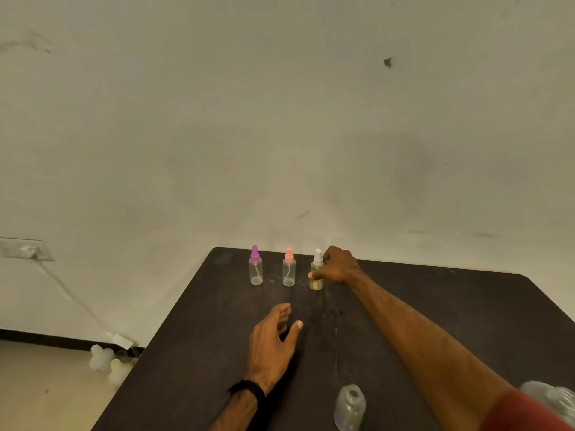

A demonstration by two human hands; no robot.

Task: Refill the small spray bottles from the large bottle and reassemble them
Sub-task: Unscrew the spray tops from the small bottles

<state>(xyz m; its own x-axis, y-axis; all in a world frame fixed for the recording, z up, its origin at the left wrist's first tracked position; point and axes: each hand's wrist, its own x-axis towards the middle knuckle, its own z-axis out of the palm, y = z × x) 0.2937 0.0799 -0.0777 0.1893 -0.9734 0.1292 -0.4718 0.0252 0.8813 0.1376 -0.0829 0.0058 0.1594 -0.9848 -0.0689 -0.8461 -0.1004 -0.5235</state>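
Observation:
Three small spray bottles stand in a row at the far edge of the dark table [435,306]. The purple-capped bottle [255,265] and the pink-capped bottle [288,267] look clear and empty. The white-capped bottle [316,272] holds yellowish liquid, and my right hand [337,265] grips it from the right side with the thumb across its body. My left hand [273,340] hovers over the table nearer me, fingers relaxed and holding nothing. An uncapped clear bottle [350,407] stands near the front edge. A larger clear bottle [552,398] shows partly behind my right sleeve.
The table's left edge runs diagonally, with floor beyond it. White plastic containers [105,362] sit on the floor by the wall. A wall socket [26,249] with a cable hangs at left. The wall rises just behind the bottle row.

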